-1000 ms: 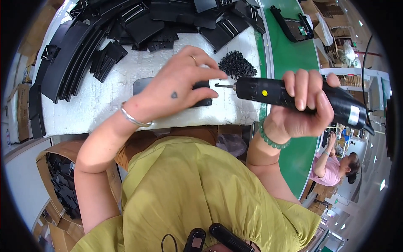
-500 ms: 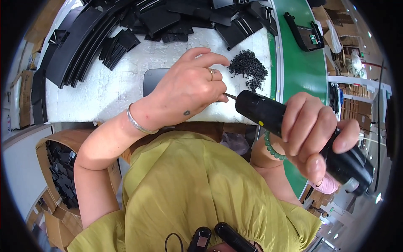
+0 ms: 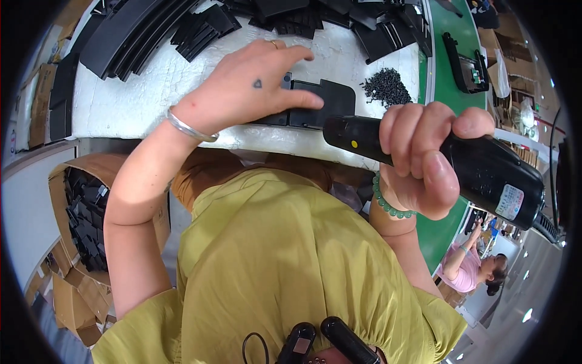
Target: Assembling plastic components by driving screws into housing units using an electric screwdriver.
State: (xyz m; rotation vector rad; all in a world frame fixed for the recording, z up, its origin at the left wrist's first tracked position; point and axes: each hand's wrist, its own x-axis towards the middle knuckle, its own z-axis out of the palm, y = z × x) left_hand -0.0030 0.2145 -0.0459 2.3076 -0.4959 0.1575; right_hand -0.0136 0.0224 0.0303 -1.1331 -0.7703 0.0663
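My left hand hovers over a flat black plastic panel on the white foam-covered bench, its thumb and index finger spread apart. The hand covers part of the panel, and its other fingers are partly hidden. My right hand is wrapped around a black electric screwdriver, held nearly level with its nose toward the panel's right end. The screwdriver's bit cannot be made out here. A heap of small black screws lies on the foam, just beyond the screwdriver's nose.
Long black panels are stacked at the far left, with more black parts along the back. A black housing sits on the green surface. Lower left is a cardboard box of black pieces. A person in pink is at the right.
My left hand has moved up and left, its fingers opening away from the screwdriver's tip. More of the black panel shows. The screwdriver has swung closer to level in my right hand.
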